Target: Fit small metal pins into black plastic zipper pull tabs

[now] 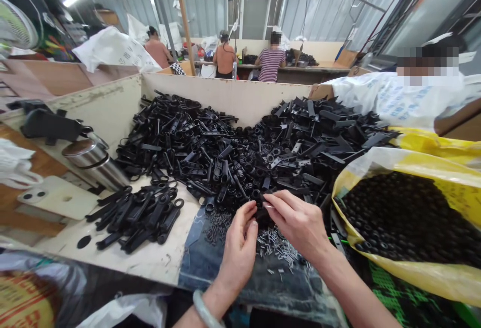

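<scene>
My left hand (240, 243) and my right hand (298, 220) meet over the front of the table, both closed around a small dark part (264, 214). My fingers cover most of it, so its exact shape is hidden. The thumb and fingertips of my right hand pinch its upper end. Below my hands, many short metal pins (280, 249) are scattered on a dark cloth (210, 273). Just beyond my fingers rises a large heap of black plastic parts (210, 152), some with ring ends. A smaller pile of long black ring-ended pieces (141, 215) lies to the left.
A yellow-and-white sack (379, 160) full of small black rings (409, 213) stands at right. To the left are a steel flask (95, 162) and a pale phone-shaped object (60, 197). A wooden board (225, 95) walls the back; several people are beyond it and at right.
</scene>
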`<action>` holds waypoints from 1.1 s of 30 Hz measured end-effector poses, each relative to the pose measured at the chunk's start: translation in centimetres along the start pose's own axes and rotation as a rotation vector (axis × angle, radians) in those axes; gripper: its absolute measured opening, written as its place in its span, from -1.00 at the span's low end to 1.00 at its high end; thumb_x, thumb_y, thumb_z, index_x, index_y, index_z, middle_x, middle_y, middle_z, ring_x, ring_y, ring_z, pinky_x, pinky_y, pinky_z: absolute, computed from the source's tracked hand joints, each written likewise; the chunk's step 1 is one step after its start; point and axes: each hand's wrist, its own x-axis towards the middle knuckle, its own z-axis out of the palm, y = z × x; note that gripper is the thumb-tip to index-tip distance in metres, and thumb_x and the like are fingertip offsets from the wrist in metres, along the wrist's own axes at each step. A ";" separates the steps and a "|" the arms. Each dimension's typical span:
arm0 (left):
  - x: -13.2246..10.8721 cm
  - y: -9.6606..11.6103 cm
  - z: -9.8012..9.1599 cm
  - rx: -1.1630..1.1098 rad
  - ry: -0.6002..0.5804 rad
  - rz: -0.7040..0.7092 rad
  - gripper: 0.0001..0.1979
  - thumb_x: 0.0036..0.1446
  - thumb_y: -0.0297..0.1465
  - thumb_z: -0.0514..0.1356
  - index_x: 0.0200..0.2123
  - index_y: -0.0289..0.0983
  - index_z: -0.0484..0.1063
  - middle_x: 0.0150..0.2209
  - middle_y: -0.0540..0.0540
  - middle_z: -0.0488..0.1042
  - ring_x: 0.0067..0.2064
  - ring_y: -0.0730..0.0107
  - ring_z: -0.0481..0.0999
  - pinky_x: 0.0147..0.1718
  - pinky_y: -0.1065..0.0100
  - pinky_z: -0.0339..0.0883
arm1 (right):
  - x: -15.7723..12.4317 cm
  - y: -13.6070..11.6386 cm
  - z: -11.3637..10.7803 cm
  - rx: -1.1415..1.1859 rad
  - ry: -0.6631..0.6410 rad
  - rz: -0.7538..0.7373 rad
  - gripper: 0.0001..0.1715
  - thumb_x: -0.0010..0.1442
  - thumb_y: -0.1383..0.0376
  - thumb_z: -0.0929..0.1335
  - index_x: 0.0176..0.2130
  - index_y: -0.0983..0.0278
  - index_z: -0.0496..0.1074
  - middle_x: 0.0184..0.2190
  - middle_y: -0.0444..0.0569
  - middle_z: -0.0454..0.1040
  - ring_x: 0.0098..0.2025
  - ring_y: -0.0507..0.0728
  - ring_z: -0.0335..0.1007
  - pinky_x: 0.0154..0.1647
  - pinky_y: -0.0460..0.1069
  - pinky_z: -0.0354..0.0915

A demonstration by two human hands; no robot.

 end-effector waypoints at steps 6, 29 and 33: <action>-4.4 -0.4 -3.0 0.041 0.062 -0.027 -0.53 0.41 -0.13 -0.03 0.30 -0.12 0.24 0.34 -0.16 0.29 0.36 0.14 0.23 0.33 0.06 0.12 | -2.1 -6.8 1.5 0.683 -0.022 0.406 -0.83 0.31 0.25 0.39 -0.26 0.26 0.59 -0.43 -0.12 0.53 -0.54 0.00 0.30 -0.55 -0.13 0.24; -6.7 2.4 -7.0 -0.639 0.059 -0.728 -0.60 0.11 -0.13 0.32 -0.11 -0.29 0.52 -0.37 -0.09 0.50 -0.50 0.52 0.29 -0.58 0.48 0.11 | -4.1 -5.8 2.6 0.624 -0.260 0.334 -0.78 0.38 0.27 0.32 -0.06 0.19 0.56 -0.25 -0.05 0.59 -0.40 0.06 0.50 -0.36 -0.09 0.42; -7.4 2.4 -6.2 -0.560 0.011 -0.732 -0.58 0.15 -0.13 0.29 -0.03 -0.28 0.52 -0.36 -0.10 0.52 -0.48 0.49 0.31 -0.57 0.48 0.08 | -6.3 -7.1 2.2 0.753 -0.231 0.317 -0.74 0.37 0.32 0.31 -0.11 0.17 0.61 -0.14 0.03 0.53 -0.24 0.10 0.55 -0.29 -0.07 0.45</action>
